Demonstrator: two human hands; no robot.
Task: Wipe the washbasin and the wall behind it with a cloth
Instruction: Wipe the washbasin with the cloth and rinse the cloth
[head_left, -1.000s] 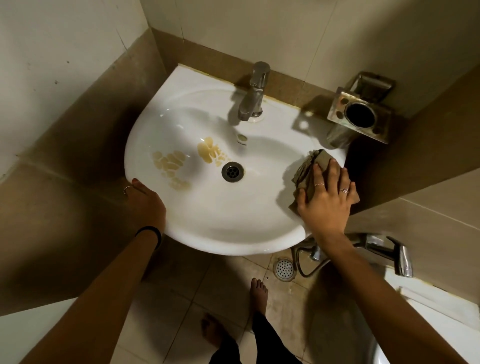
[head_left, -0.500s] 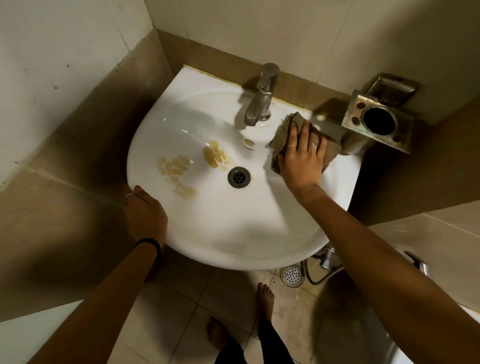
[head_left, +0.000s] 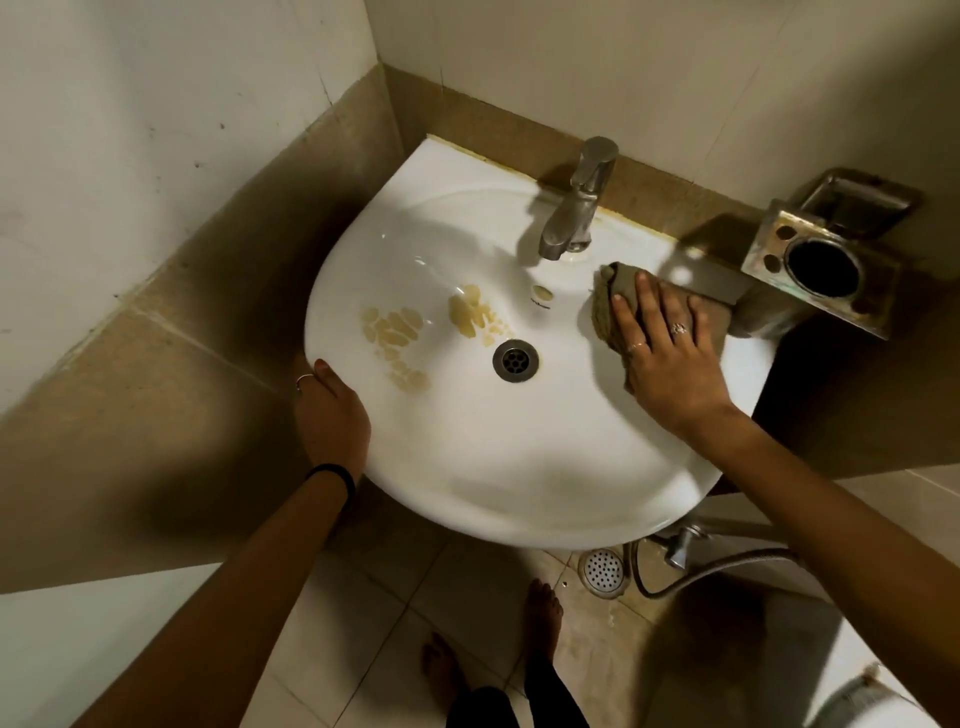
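A white washbasin hangs in a tiled corner, with yellow-brown stains left of its drain. My right hand lies flat on a folded brown-grey cloth, pressing it on the basin's right rim just right of the steel tap. Most of the cloth is hidden under the palm. My left hand grips the basin's left edge, fingers curled under the rim. Behind the tap runs the wall, cream tiles above a brown tile band.
A steel tumbler and soap holder juts from the wall right of the basin, close to my right hand. Below are a floor drain, a hose with a valve, my bare feet, and a white fixture's edge at bottom right.
My right hand slid the cloth from the basin's right front rim up toward the tap, then settled slightly back to the right. The left hand stayed on the left edge.
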